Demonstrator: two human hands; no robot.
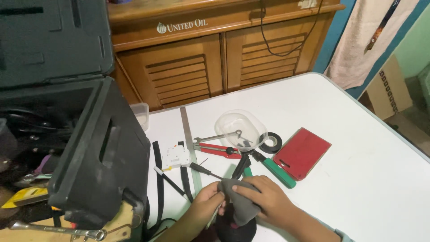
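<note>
Grey cloth [239,201] | between both hands | left hand [207,199] pinching | right hand [267,198] gripping

Beneath the grey cloth [242,202] and both hands, mostly covered: a dark round object [236,227], cut off by the bottom edge, kind impossible to tell. Inside the clear plastic container [240,128]: a few small dark bits, too tiny to identify. Hidden behind the open black toolbox [89,148], itself cropped at the left and top edges: most of the tools, with only the end of a wrench [58,229] and a yellow corner [24,196] showing.
</note>
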